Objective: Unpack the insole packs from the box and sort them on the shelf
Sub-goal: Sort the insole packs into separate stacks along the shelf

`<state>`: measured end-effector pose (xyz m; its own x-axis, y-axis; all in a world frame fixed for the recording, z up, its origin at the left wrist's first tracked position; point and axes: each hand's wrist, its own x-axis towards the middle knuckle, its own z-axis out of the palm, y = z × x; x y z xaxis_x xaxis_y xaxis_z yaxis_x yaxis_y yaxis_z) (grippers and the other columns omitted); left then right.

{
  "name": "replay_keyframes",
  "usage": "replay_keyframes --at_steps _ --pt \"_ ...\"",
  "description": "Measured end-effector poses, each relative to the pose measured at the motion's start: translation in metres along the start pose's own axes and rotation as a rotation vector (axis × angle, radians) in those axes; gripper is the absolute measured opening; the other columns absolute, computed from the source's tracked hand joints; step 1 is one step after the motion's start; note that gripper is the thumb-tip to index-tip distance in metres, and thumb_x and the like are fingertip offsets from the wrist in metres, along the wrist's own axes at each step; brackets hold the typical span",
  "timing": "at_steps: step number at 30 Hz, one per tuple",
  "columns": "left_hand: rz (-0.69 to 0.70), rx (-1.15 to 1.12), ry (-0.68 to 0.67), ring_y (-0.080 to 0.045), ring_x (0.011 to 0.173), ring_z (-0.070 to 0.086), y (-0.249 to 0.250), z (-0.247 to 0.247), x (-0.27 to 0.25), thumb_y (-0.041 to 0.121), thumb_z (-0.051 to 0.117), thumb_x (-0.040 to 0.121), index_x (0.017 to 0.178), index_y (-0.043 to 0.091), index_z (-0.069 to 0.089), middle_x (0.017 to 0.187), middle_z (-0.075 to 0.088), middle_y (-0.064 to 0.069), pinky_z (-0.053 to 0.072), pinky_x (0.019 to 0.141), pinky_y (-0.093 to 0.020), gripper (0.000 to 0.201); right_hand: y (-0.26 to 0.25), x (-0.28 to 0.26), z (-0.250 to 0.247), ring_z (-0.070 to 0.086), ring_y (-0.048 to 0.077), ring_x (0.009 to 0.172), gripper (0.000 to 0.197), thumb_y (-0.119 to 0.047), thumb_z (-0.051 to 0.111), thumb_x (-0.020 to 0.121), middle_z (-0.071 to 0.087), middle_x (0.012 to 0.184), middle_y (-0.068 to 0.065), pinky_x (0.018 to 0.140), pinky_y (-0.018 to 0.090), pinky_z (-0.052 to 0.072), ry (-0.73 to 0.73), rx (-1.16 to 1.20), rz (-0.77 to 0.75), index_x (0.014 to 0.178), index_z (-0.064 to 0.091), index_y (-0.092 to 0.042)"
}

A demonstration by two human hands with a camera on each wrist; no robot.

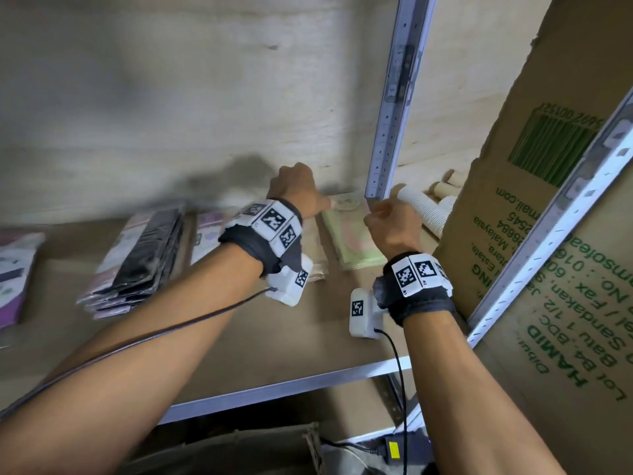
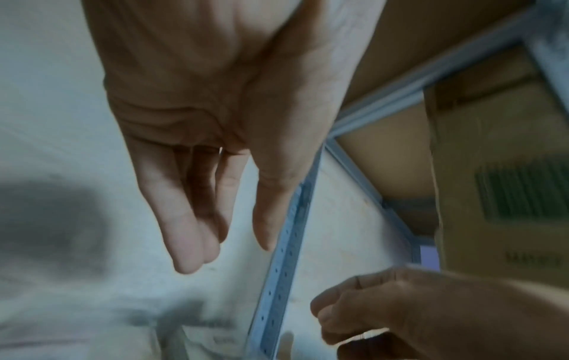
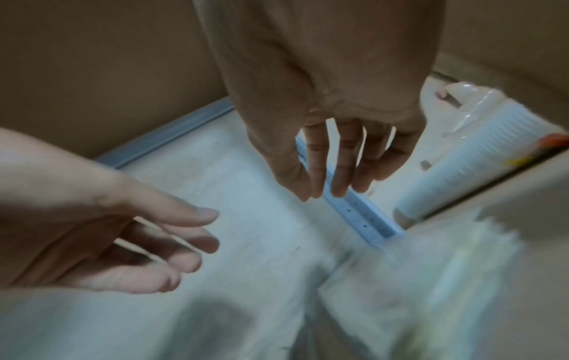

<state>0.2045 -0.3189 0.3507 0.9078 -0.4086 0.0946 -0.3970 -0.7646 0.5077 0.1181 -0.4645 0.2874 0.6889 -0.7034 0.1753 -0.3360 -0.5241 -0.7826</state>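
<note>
A stack of pale green insole packs (image 1: 352, 238) lies flat at the back right of the shelf board (image 1: 239, 337). My left hand (image 1: 301, 193) hovers at its far left corner with fingers straight and nothing in them, as the left wrist view shows (image 2: 231, 253). Just right of the stack, my right hand (image 1: 390, 217) hangs with loose fingers and holds nothing (image 3: 321, 194). In the right wrist view the green packs (image 3: 446, 280) are a blur below. Further left lie a clear pack (image 1: 317, 258), a pile of black packs (image 1: 144, 255), purple packs (image 1: 205, 234) and more at the far left (image 1: 17, 269).
A perforated metal upright (image 1: 390, 132) stands right behind my right hand. A tall cardboard box with green print (image 1: 534, 234) leans at the right. Sleeves of white cups (image 1: 424, 210) lie between the upright and that box. The shelf's metal front rail (image 1: 274, 389) runs below my forearms.
</note>
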Motion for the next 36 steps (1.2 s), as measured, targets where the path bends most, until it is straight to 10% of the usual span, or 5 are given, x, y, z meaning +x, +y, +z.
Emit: replay_keyframes --at_steps 6,14,20,29,36 --pt "-0.088 -0.182 0.199 -0.025 0.079 0.073 -0.118 -0.087 -0.068 0.045 0.075 0.076 0.081 0.017 0.078 0.080 0.077 -0.003 0.061 0.079 -0.037 0.028 -0.074 -0.061 0.030 0.064 0.014 0.061 0.011 -0.008 0.066 0.087 0.071 0.075 0.004 0.061 0.023 0.049 -0.248 0.290 -0.173 0.084 0.069 -0.018" --pt "-0.412 -0.327 0.441 -0.018 0.066 0.067 -0.307 -0.183 -0.131 0.039 0.073 0.073 0.072 0.015 0.072 0.074 0.074 0.000 0.053 0.053 -0.024 0.024 -0.172 -0.148 0.140 0.063 0.014 0.054 0.009 -0.007 0.064 0.091 0.070 0.067 0.002 0.049 0.018 0.043 -0.706 0.311 -0.359 0.094 0.069 -0.014" --pt "-0.571 -0.316 0.391 -0.020 0.075 0.057 -0.416 -0.199 -0.169 0.019 0.071 0.085 0.065 0.022 0.067 0.077 0.065 -0.001 0.042 0.076 -0.027 0.020 -0.239 -0.203 0.235 0.068 0.024 0.066 0.009 -0.001 0.059 0.091 0.070 0.076 0.013 0.056 0.030 0.056 -0.949 0.292 -0.304 0.098 0.065 -0.004" --pt "-0.727 -0.382 0.104 -0.027 0.077 0.061 -0.453 -0.170 -0.172 0.031 0.069 0.089 0.070 0.013 0.059 0.081 0.064 -0.013 0.056 0.084 -0.040 0.028 -0.271 -0.238 0.328 0.066 0.030 0.078 0.025 -0.019 0.071 0.077 0.066 0.082 0.008 0.065 0.038 0.057 -0.845 -0.149 -0.427 0.083 0.047 -0.022" --pt "-0.774 -0.611 0.172 -0.015 0.054 0.060 -0.453 -0.179 -0.185 0.006 0.050 0.098 0.094 0.007 0.058 0.090 0.067 -0.014 0.046 0.048 -0.023 0.009 -0.269 -0.239 0.327 0.064 0.021 0.068 0.030 -0.006 0.071 0.083 0.068 0.085 0.007 0.073 0.039 0.056 -0.965 0.147 -0.242 0.104 0.054 -0.017"
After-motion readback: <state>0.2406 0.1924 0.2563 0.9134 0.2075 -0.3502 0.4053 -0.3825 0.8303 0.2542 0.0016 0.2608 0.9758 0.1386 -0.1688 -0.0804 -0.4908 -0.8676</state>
